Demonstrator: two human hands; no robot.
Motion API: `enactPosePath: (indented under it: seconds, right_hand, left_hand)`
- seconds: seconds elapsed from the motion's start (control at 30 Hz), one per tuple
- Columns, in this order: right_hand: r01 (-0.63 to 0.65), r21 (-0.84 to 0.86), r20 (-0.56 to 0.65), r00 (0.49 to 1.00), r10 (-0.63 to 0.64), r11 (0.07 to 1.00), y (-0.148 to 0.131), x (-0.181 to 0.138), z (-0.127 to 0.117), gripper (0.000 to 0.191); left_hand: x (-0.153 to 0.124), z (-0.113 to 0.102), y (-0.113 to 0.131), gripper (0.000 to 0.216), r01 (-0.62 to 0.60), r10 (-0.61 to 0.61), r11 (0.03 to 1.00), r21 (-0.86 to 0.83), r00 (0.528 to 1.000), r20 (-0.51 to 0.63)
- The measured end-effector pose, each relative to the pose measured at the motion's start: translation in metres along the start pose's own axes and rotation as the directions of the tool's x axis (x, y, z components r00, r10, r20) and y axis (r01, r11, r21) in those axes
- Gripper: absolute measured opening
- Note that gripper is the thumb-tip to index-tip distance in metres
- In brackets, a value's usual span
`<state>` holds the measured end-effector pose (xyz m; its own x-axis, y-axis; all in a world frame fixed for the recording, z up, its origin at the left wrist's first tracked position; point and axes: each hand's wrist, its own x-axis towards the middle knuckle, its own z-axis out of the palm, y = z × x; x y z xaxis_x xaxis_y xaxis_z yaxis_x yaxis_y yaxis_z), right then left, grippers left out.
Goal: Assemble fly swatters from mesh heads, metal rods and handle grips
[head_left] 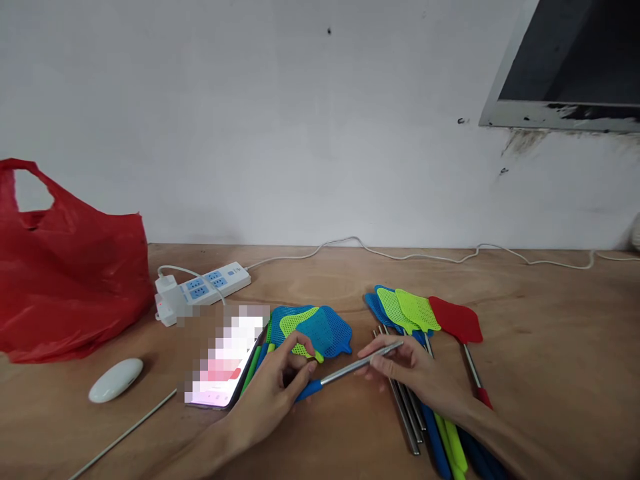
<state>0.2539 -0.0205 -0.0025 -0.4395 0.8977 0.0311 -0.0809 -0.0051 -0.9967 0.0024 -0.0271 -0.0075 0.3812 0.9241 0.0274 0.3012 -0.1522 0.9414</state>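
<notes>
My left hand (277, 387) is closed around the blue grip end of a telescopic metal rod (350, 367). My right hand (410, 370) pinches the rod's other, thin end near its tip. The rod lies slanted just above the wooden table (550, 347) between both hands. Behind my left hand lies a pile of loose swatter heads (320, 327) in blue and yellow-green mesh. Under and beyond my right hand lies a row of assembled fly swatters (405, 310) in blue and green, plus a red fly swatter (457, 320) to the right.
A phone (225, 367) with a lit screen lies left of my left hand. A white power strip (203, 287), a white oval mouse-like object (116, 380), a bare metal rod (125, 433) and a red plastic bag (65, 267) are at the left. A white cable (425, 255) runs along the wall.
</notes>
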Motion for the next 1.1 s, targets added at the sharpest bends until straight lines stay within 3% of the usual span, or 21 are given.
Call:
enactPosePath:
  seconds: [0.17, 0.3, 0.5, 0.7, 0.77, 0.8, 0.87, 0.93, 0.97, 1.03, 1.1]
  right_hand:
    - [-0.129, -0.047, 0.131, 0.982, 0.134, 0.991, -0.002, -0.005, 0.008, 0.033]
    - [-0.059, -0.045, 0.031, 0.998, 0.061, 0.997, -0.002, -0.003, 0.005, 0.033]
    - [-0.034, -0.052, -0.066, 0.997, 0.03, 0.998, -0.001, 0.002, 0.001, 0.041]
    - [0.018, -0.26, -0.172, 0.983, -0.065, 0.965, -0.001, 0.002, 0.001, 0.045]
    - [0.01, -0.492, -0.248, 0.957, -0.152, 0.871, -0.004, 0.002, -0.003, 0.044]
    - [-0.025, -0.645, -0.278, 0.939, -0.204, 0.764, -0.007, 0.002, -0.006, 0.044]
    - [-0.152, -0.886, -0.304, 0.904, -0.3, 0.439, -0.011, 0.0, -0.013, 0.047]
    - [-0.289, -0.945, -0.326, 0.875, -0.357, 0.154, -0.013, -0.005, -0.023, 0.056]
    - [-0.345, -0.935, -0.35, 0.862, -0.367, 0.082, -0.011, -0.009, -0.028, 0.061]
    - [-0.426, -0.904, -0.405, 0.839, -0.363, 0.025, -0.004, -0.017, -0.041, 0.064]
    - [-0.368, -0.929, -0.341, 0.889, -0.307, -0.036, 0.007, -0.025, -0.051, 0.055]
  left_hand:
    - [-0.003, 0.006, 0.001, 0.03, -0.002, 0.002, 1.0, 0.004, 0.999, 0.04]
    - [-0.003, 0.001, 0.008, 0.026, -0.038, 0.038, 0.996, 0.082, 0.999, -0.002]
    - [-0.005, -0.004, 0.013, 0.034, -0.058, 0.019, 0.952, 0.302, 0.991, 0.13]
    - [-0.008, -0.005, 0.012, 0.032, -0.071, 0.042, 0.912, 0.403, 0.996, 0.081]
    - [-0.008, -0.007, 0.014, 0.032, -0.064, 0.043, 0.91, 0.41, 0.997, 0.062]
    - [-0.008, -0.008, 0.015, 0.033, -0.062, 0.042, 0.907, 0.416, 0.998, 0.056]
    - [-0.007, -0.009, 0.017, 0.034, -0.062, 0.044, 0.9, 0.432, 0.998, 0.052]
    - [-0.006, -0.01, 0.017, 0.034, -0.076, 0.057, 0.894, 0.441, 0.997, 0.055]
    - [-0.006, -0.01, 0.017, 0.034, -0.083, 0.064, 0.893, 0.443, 0.996, 0.057]
    - [-0.005, -0.01, 0.017, 0.033, -0.094, 0.078, 0.893, 0.441, 0.995, 0.055]
    - [-0.006, -0.01, 0.017, 0.033, -0.099, 0.086, 0.892, 0.441, 0.995, 0.049]
